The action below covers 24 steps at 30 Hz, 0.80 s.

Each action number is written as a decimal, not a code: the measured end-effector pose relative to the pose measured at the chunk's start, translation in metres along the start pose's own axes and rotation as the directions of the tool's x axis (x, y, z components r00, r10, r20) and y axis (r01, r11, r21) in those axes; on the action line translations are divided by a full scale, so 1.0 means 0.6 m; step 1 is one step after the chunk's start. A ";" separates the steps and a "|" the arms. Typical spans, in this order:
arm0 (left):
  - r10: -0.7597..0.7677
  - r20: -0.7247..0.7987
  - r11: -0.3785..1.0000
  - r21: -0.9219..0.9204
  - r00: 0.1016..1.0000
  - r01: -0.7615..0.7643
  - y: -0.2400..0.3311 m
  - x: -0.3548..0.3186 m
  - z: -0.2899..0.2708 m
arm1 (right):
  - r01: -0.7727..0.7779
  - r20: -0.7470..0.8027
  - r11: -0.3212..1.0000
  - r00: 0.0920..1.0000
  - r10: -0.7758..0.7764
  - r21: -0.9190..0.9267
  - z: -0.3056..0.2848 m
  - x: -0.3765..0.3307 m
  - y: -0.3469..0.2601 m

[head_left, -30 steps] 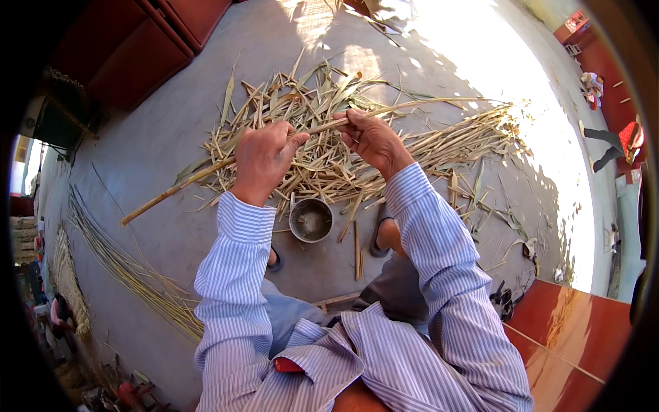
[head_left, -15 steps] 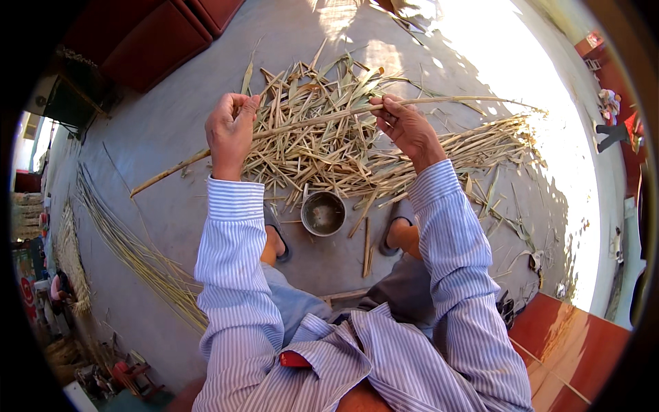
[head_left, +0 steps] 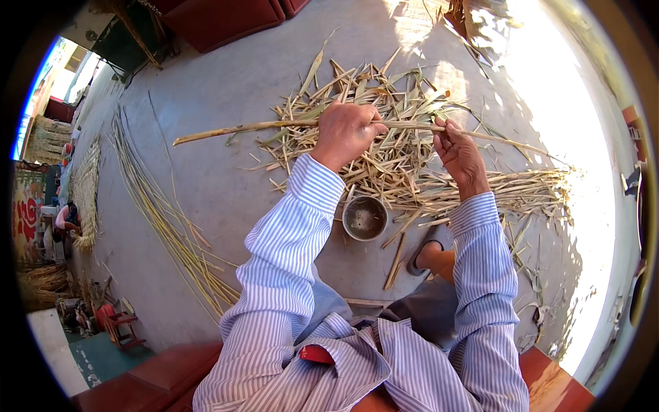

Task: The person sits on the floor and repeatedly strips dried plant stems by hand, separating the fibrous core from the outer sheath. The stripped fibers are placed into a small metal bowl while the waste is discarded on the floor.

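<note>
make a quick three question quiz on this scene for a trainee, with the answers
1. True or false: the left hand and right hand both grip the long stalk.
2. Where does the round pot stand? a) on a chair b) on the floor c) inside a basket
3. Fill in: the loose bundle of thin stems lies to the person's ____.

Key: 1 true; 2 b; 3 left

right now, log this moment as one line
left hand: closed around long stalk | right hand: pinching same stalk | floor: stalk pile, round pot
</note>
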<state>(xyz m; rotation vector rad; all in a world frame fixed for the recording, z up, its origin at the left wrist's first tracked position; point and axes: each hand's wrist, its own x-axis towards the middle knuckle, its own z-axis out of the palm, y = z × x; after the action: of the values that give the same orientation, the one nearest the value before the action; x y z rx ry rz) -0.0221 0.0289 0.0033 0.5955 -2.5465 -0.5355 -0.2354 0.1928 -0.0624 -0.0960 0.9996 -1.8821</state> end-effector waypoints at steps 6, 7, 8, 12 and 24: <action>-0.433 0.042 0.661 -0.665 0.900 0.349 -0.045 0.009 0.001 | 0.035 0.146 0.999 0.989 -0.035 0.001 -0.002 -0.001 0.003; -0.499 0.052 0.574 -0.729 0.865 0.375 -0.052 0.016 -0.020 | 0.042 0.172 0.999 0.984 -0.043 0.009 -0.005 0.001 0.001; -0.509 -0.032 0.677 -0.632 0.860 0.377 -0.076 0.015 -0.031 | 0.060 0.177 0.998 0.983 -0.058 -0.006 -0.003 0.000 -0.002; 0.023 -0.416 0.849 0.488 0.909 0.202 -0.061 0.005 -0.048 | 0.059 0.103 0.987 0.994 -0.044 -0.146 0.016 -0.012 -0.003; 0.085 -0.120 0.996 0.024 0.989 -0.083 0.034 -0.009 0.012 | 0.108 0.117 0.988 0.989 -0.095 -0.111 0.079 -0.036 0.015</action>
<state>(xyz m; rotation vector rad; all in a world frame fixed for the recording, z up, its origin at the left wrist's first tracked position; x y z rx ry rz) -0.0279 0.0503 0.0048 0.5087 -2.4517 -0.4326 -0.1958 0.1793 -0.0301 -0.3235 1.0452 -1.8870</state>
